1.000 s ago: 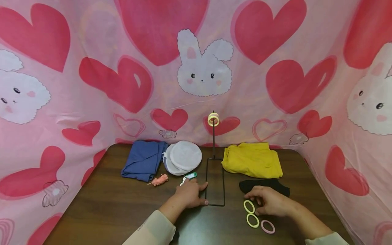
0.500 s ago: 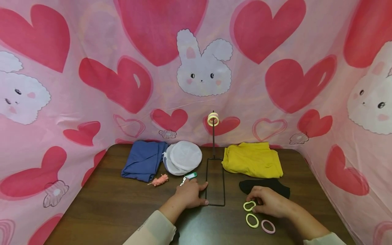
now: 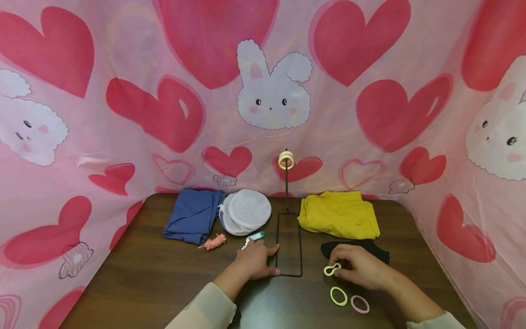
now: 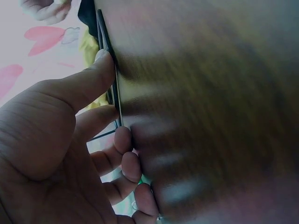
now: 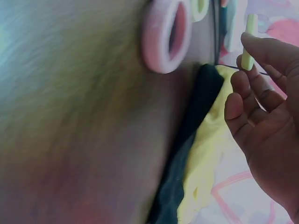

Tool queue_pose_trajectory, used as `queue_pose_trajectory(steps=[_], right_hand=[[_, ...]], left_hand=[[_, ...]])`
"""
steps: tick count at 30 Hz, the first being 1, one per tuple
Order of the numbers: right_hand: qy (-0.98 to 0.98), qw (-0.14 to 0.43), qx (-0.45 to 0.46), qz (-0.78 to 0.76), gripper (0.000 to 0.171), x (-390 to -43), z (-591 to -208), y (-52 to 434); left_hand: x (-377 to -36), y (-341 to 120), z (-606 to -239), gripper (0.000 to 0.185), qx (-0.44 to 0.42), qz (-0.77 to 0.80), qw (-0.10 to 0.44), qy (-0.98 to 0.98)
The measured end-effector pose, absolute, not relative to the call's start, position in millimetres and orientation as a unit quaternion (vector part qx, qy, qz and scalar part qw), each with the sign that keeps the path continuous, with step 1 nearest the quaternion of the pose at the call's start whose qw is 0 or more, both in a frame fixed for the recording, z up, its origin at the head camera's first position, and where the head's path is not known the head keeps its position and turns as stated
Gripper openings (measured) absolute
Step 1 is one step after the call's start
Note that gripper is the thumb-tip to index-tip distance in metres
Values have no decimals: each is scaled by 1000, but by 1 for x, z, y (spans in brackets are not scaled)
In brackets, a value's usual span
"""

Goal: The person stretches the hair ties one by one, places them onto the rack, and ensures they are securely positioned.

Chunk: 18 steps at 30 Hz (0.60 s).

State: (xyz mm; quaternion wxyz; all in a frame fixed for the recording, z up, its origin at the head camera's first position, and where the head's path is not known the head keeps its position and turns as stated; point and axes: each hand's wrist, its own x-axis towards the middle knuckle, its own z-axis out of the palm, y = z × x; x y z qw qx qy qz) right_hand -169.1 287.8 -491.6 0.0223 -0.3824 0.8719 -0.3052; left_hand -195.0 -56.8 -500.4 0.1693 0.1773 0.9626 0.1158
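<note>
Far left of the table: one folded blue cloth (image 3: 192, 214) lies at the back edge of the dark wooden table (image 3: 144, 278); just right of it sits one round white mesh pouch (image 3: 245, 211).
Front of those: one small fuzzy pink strip (image 3: 213, 241) and one green key tag (image 3: 255, 236) lie side by side, apart from each other.
Left hand: the left hand (image 3: 255, 262) rests palm down on the table, forearm coming in from the lower edge in a cream sleeve; fingers straight and relaxed, gripping nothing, thumb and fingertips (image 4: 106, 55) against the left rail of the stand's base.
Centre: one thin black wire stand (image 3: 289, 244) has a long rectangular base running front to back and an upright post at the rear; one pale yellow ring (image 3: 286, 160) hangs at the post's top.
Held ring: the right hand's fingers (image 5: 252, 49) pinch one pale yellow elastic hair ring (image 3: 332, 269), squeezed into a narrow figure-eight; its long axis runs roughly left to right, tilted slightly up toward the right, and it sits just above the table between the stand and the hand.
Right hand: the right hand (image 3: 359, 270) has curled fingers, wrist angled in from the lower right, knuckles over one black cloth (image 3: 371, 249).
Loose rings: one yellow ring (image 3: 339, 296) and one pink ring (image 3: 359, 304) lie flat near the wrist.
Back right: one folded yellow cloth (image 3: 339, 214).
</note>
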Motion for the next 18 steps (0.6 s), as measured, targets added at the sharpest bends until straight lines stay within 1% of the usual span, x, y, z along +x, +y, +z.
queue_pose_trajectory(steps=[9, 18], right_hand=[[864, -61, -396, -304, 32, -171, -471, 276], [843, -86, -406, -342, 28, -176, -445, 260]], left_hand=[[-196, -58, -502, 74, 179, 122, 166, 962], [-197, -58, -504, 74, 181, 122, 169, 961]])
